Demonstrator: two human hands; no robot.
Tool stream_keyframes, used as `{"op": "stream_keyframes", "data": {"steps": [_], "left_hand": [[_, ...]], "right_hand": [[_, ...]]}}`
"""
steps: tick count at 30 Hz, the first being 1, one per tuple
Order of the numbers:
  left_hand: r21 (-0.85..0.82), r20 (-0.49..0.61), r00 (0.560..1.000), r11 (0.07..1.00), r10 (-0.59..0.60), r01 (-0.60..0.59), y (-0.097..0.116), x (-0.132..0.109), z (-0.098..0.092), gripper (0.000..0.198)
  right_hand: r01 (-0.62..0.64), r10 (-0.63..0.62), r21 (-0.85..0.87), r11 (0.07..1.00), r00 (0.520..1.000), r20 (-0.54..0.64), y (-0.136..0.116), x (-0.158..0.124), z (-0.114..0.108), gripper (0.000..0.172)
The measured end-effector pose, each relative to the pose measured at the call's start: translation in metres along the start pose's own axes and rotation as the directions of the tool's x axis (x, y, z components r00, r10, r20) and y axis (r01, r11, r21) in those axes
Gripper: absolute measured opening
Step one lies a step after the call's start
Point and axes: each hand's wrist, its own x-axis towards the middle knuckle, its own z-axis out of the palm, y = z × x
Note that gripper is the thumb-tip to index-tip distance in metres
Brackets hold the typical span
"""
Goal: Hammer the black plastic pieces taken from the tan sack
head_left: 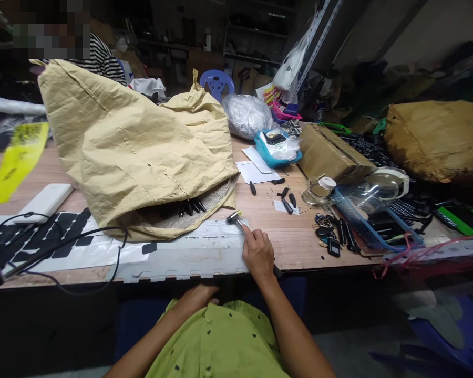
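My right hand [258, 254] is wrapped round the handle of a small hammer [235, 217]. Its metal head with a yellow face rests near the edge of a pale grey mat [181, 257]. Low in my lap, below the table's front edge, lies my left hand [199, 298], its fingers loosely stretched out and partly in shadow, nothing visible in them. A large beige cloth bag [150, 142] lies on its side beyond the mat, its mouth facing me. Several black pointed pieces [192, 206] show inside that mouth. Small black parts [287, 205] lie to the right, past the hammer.
At right stand a cardboard box [327, 152], a blue basket [378, 226] with a clear jug [386, 186], and keys [324, 227]. A teal basket [278, 152] sits farther back. On the left are a cable [120, 257], a white box [45, 202] and yellow tape [18, 163]. Someone in stripes [104, 58] is behind.
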Motion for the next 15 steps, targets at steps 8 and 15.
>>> {"op": "stream_keyframes", "data": {"steps": [8, 15], "left_hand": [[-0.015, -0.515, 0.848, 0.987, 0.128, -0.158, 0.061, 0.019, -0.097, 0.027], [-0.018, -0.804, 0.482, 0.824, -0.349, 0.566, 0.031, 0.073, -0.165, 0.034]], "right_hand": [[0.027, -0.028, -0.021, 0.999, 0.998, -0.049, 0.0, 0.0, 0.002, 0.046], [0.023, -0.023, 0.002, 1.0, 0.999, -0.041, -0.001, -0.001, 0.004, 0.046]]}}
